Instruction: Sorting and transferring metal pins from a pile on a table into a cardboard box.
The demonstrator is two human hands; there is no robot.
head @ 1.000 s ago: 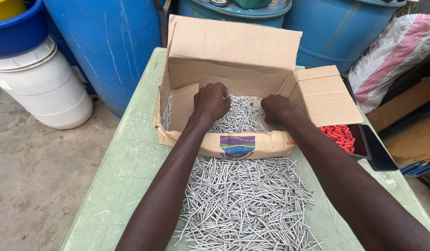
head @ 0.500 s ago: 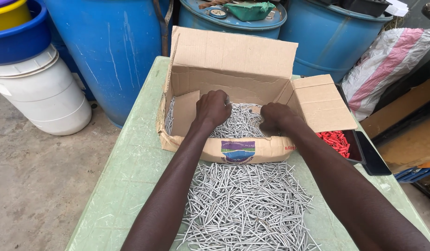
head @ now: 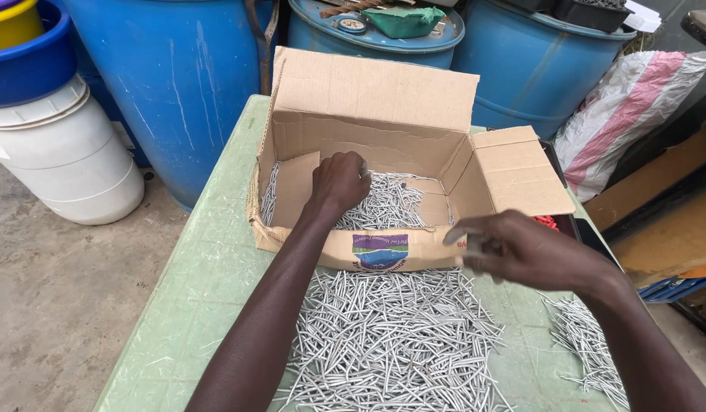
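Under our curled left fingers [head: 351,169] lie the nails in the cardboard box [head: 383,114], directly below, shafts running mostly away from us. Our right hand [head: 521,248], outside the front wall, pinches a few nails above the spread pile [head: 391,336] on the green counter [head: 193,282].

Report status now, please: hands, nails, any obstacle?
Left hand in cardboard box, on nails. Right hand outside box, above nail pile; pinching something, unclear. Nothing blocking.
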